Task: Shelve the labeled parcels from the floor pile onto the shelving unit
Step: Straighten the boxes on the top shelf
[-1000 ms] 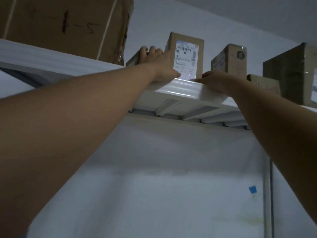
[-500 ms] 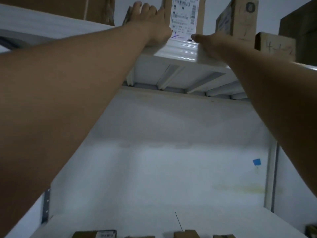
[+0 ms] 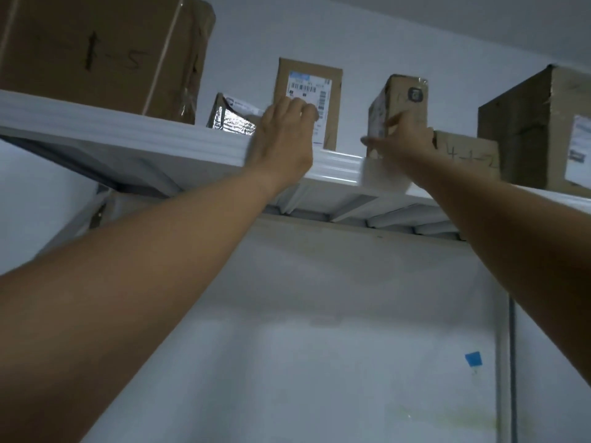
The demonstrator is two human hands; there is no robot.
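Left hand (image 3: 284,140), right hand (image 3: 404,140) back from parcel (image 3: 331,75).

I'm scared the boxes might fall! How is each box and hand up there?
Labeled parcel: standing upright on the top shelf.
Foil mailer: partly hidden by the left hand.
Big box marked 1-5: taped shut.
Small taped box: upright.
Left hand: fingers curled before the parcel's label, grip unclear.
Right hand: blurred, grip unclear.

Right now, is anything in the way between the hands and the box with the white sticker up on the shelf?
Nothing visible. The left hand lies against the labeled parcel's front, fingers over part of its label. The right hand is off to the side, in front of the small box, with bare shelf edge between.
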